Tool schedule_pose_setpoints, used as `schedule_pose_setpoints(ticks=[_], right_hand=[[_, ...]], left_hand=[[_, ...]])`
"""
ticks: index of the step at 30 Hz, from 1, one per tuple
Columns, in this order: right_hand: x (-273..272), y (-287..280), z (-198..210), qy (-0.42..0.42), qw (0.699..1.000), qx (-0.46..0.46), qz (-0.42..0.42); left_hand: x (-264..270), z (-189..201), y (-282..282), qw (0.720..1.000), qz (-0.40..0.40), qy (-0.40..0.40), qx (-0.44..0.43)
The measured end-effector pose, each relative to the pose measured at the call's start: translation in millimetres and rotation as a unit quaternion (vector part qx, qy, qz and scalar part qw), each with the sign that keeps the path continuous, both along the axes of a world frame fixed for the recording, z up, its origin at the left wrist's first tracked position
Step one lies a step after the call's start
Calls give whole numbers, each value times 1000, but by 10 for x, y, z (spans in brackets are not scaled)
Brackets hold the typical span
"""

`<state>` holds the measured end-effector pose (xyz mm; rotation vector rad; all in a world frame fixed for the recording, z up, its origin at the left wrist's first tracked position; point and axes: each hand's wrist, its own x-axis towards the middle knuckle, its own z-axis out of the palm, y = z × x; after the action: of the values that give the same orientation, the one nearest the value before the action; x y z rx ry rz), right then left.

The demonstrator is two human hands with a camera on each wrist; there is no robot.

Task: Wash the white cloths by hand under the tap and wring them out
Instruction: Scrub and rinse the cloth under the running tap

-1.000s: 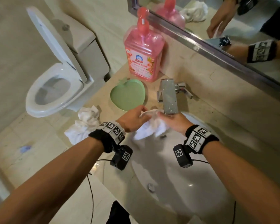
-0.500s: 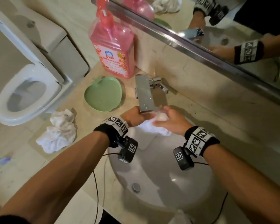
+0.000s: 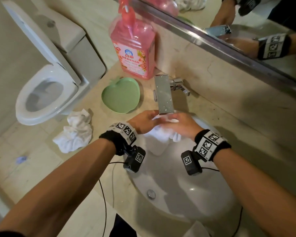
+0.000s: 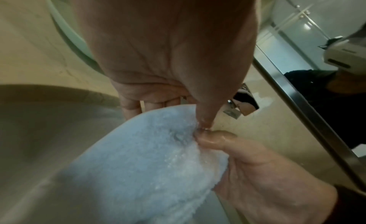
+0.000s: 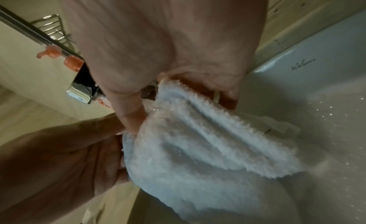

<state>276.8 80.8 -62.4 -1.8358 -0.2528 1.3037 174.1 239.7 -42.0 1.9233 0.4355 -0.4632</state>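
Observation:
A wet white cloth [image 3: 161, 134] hangs between both hands under the spout of the chrome tap [image 3: 164, 94], over the white basin [image 3: 186, 194]. My left hand [image 3: 144, 121] pinches the cloth [image 4: 142, 161] with its thumb pressed on the top edge. My right hand [image 3: 182, 124] grips the other side, fingers curled round the cloth [image 5: 198, 149]. The two thumbs meet at the cloth's upper edge. A second white cloth [image 3: 74, 132] lies crumpled on the counter to the left of the basin.
A green apple-shaped dish [image 3: 120, 95] sits left of the tap, and a pink pump bottle [image 3: 132, 48] stands behind it against the wall. A mirror [image 3: 246, 31] runs along the back. An open toilet [image 3: 44, 93] stands left of the counter.
Both hands stay under the spout and have bunched the cloth closer together. The head view has shifted and moved nearer.

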Motion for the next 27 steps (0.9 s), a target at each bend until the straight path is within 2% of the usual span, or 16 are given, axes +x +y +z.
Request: schedule_pose_setpoints(ticks=[3, 5, 6, 8, 10, 13, 15, 18, 21, 24, 27], right_hand=[[2, 19, 19, -94, 994, 40, 44], [-4, 8, 70, -106, 993, 33, 41], [4, -6, 65, -115, 993, 22, 31], [16, -54, 68, -158, 987, 17, 8], [30, -110, 102, -194, 980, 32, -5], [22, -170, 160, -224, 974, 40, -8], [42, -198, 204, -222, 974, 38, -21], [93, -250, 232, -186, 982, 25, -25], [88, -276, 186, -132, 990, 18, 36], [34, -169, 86, -138, 987, -7, 82], [12, 14, 65, -99, 994, 31, 30]], left_hand=[[13, 16, -43, 1000, 7, -17, -14], [41, 8, -53, 998, 48, -23, 31], [62, -18, -54, 997, 66, -12, 46], [99, -65, -60, 997, 72, 30, 15], [141, -62, -88, 997, 68, 45, 1], [171, -55, -158, 996, 37, 55, 57], [167, -87, -164, 992, 8, 76, 96], [138, -102, -124, 997, 21, 50, 52], [136, -21, -96, 1000, 20, -5, -5], [145, -19, -44, 1000, 9, -19, -17], [85, -61, 57, 998, 58, 13, -1]])
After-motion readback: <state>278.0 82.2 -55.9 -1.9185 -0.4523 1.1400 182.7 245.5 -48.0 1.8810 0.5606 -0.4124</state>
